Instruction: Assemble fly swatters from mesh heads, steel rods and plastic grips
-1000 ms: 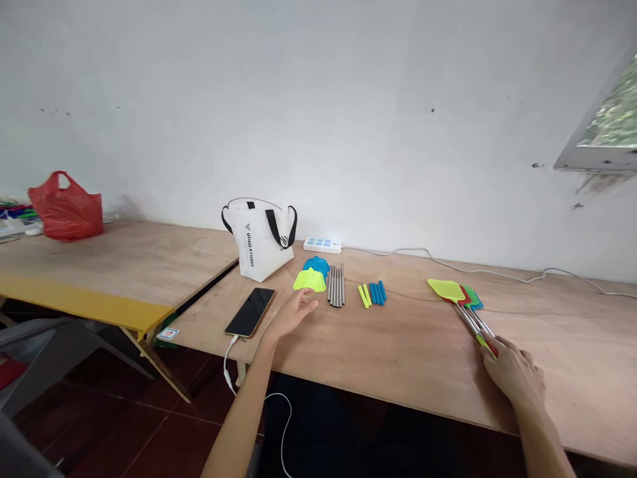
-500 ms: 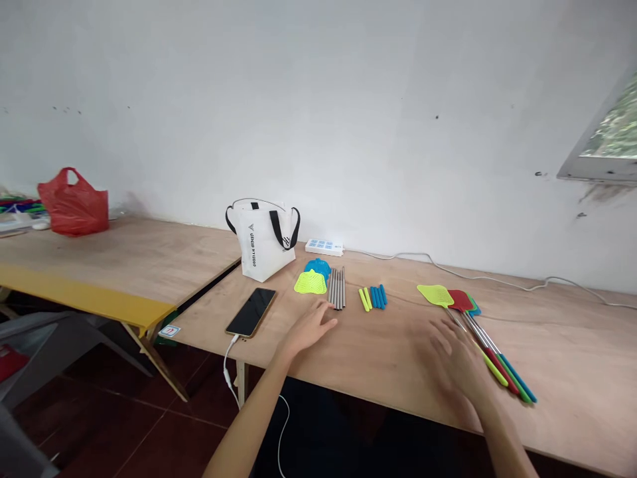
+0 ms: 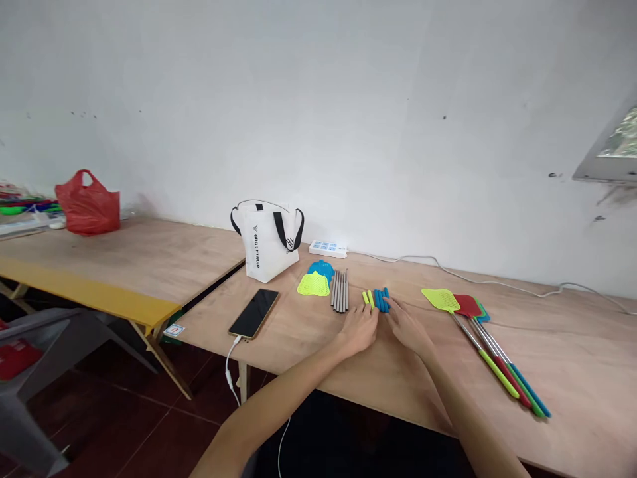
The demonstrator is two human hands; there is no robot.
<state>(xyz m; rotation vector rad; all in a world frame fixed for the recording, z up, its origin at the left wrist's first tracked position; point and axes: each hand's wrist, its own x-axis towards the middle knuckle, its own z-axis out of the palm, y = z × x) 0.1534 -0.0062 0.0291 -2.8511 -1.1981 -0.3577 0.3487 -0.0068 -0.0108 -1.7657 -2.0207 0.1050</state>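
My left hand (image 3: 361, 326) rests low over the table, its fingertips at the near ends of the yellow handle grips (image 3: 367, 299). Close beside it, my right hand (image 3: 405, 325) reaches in from the right, fingers stretched out against the blue handle grips (image 3: 381, 300). Neither hand has lifted anything; both have their fingers apart. Just left of the grips lies a row of grey metal rods (image 3: 340, 291). Beyond those are a yellow fly swatter head (image 3: 313, 284) and a blue one (image 3: 321, 268), partly overlapping. Fingers partly cover the grips' near ends.
Assembled fly swatters in several colours (image 3: 490, 352) lie at the right. A phone (image 3: 254, 313) on a cable, a white bag (image 3: 269, 249) and a power strip (image 3: 328, 249) stand left and behind. A red plastic bag (image 3: 89, 206) sits on the other table (image 3: 164, 255).
My left hand has moved right, from near the metal rods to the yellow grips. My right hand has swung left from beside the assembled swatters to the blue grips. The view has shifted slightly.
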